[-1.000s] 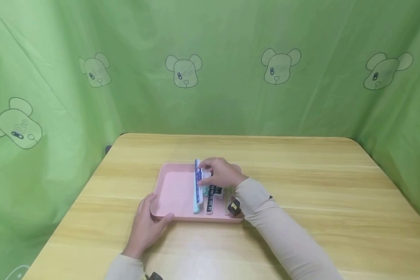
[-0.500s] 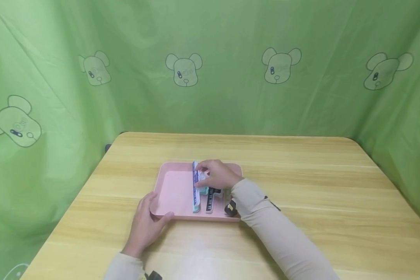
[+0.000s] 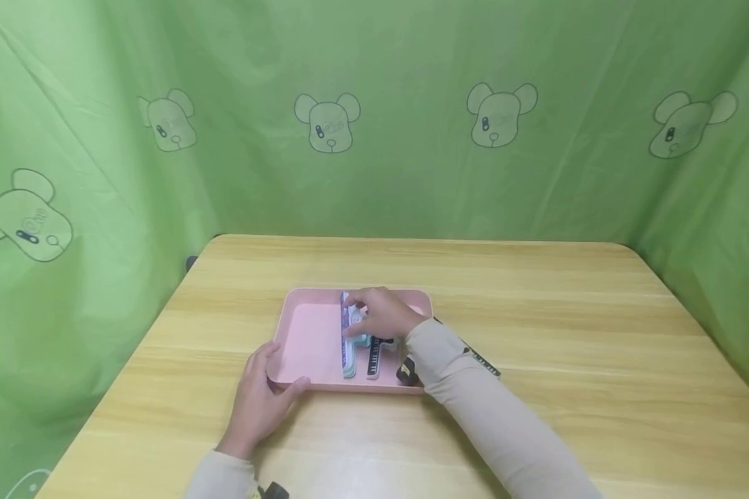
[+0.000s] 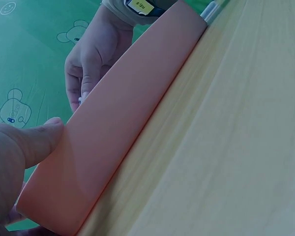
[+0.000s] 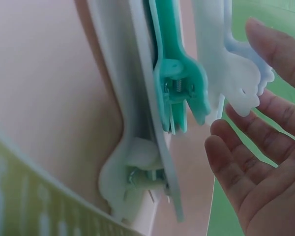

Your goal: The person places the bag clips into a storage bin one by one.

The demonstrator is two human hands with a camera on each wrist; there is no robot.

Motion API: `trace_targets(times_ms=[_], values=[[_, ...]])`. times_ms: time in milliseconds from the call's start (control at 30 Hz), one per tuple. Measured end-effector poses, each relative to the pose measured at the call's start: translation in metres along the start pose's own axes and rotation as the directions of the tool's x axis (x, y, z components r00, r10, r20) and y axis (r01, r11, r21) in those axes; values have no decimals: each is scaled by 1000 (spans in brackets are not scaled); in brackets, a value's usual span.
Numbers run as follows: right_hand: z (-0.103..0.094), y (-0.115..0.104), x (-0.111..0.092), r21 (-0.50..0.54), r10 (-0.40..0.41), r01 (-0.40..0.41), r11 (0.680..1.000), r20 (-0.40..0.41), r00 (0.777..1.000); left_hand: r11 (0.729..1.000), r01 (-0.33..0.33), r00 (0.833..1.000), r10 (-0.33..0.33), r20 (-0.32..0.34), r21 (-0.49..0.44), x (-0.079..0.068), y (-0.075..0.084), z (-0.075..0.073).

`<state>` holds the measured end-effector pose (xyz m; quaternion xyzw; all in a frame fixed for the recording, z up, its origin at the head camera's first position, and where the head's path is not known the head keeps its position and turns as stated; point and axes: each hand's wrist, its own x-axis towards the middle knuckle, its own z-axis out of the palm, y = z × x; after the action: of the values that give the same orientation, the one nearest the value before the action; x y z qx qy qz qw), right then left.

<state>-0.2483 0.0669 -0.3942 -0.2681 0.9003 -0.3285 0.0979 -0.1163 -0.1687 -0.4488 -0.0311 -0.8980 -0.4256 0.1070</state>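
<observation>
My left hand [image 3: 259,398] grips the near left corner of the pink tray [image 3: 306,339], thumb on its near wall in the left wrist view. My right hand [image 3: 383,315] is over the tray, thumb and fingertips about the handle of a blue-and-white sheet music clip [image 3: 345,346] with a piano-key print. In the right wrist view that clip [image 5: 211,64] stands on its long edge, fingers loosely bent around its handle. A teal clip [image 5: 172,88] and a whitish clip [image 5: 132,162] stand beside it. A black piano-key clip [image 3: 373,360] lies to its right in the tray.
Outside the tray's right side, a long black clip [image 3: 483,362] lies on the wooden table [image 3: 568,298], partly hidden by my right sleeve. An out-of-focus olive strip with white keys [image 5: 49,211] crosses the right wrist view's corner. A green curtain [image 3: 412,194] hangs behind.
My right hand and the blue-and-white clip have shifted slightly left and towards me, and the clip now lines up closer with the pale teal one. My left hand stays at the tray corner.
</observation>
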Motion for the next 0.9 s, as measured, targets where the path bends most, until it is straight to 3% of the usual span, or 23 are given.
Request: trace_targets(times_ms=[500,900], values=[[6,-3,7,-32,-33,34,999,24,999,1000,-17,1000,17,-17,10,-1,-2,-2],[11,-2,9,-96,-57,59,994,26,998,1000,7,1000,-7,-11,15,-1,0,-1]])
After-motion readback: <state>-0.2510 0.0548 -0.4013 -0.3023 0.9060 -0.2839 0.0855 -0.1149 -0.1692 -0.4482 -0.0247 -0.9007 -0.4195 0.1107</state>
